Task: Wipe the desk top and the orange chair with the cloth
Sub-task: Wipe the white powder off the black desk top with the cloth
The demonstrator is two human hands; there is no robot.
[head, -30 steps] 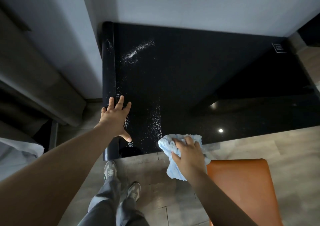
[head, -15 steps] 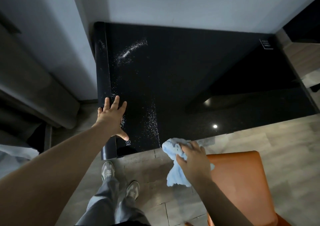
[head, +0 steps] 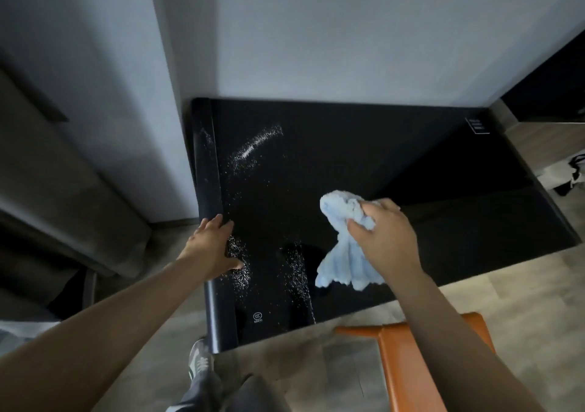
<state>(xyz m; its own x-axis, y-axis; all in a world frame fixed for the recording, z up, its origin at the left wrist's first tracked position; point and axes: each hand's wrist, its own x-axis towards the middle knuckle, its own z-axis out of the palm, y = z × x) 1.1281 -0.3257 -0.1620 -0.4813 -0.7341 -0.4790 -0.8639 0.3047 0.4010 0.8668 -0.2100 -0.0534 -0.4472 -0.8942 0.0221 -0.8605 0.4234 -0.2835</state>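
— Pale wall (head: 316,32) stands behind the glossy black desk top (head: 364,165), and wood-toned floor (head: 522,301) lies around it.

— What's furthest left?

— Something grey and soft-looking; I can't tell what it is. Next comes my left hand (head: 212,247), which lies flat on the desk's left edge with its fingers straight and grasps nothing.

— And the white stuff?

— White specks (head: 240,272) are scattered just beside that hand's thumb. A brighter streak (head: 256,146) lies further back, and a thin line of specks (head: 297,275) runs toward the near edge. A small round printed mark (head: 258,316) sits at the near-left corner. My shoe (head: 199,364) is on the floor below it.

— Where's the cloth?

— The light blue cloth (head: 343,259) is bunched in my right hand (head: 386,237), to the right of the specks. My fingers and thumb curl round its upper part. The loose end hangs down and fans out over the desk near the front edge. I can't tell whether it touches the surface.

— And the chair?

— The orange chair (head: 399,377) stands on the floor under my right forearm, just off the desk's near edge and apart from the cloth.

— Anything further right?

— A white-outlined label (head: 478,126) marks the far right corner. Something white and bag-like (head: 566,171) lies on the floor beyond it.
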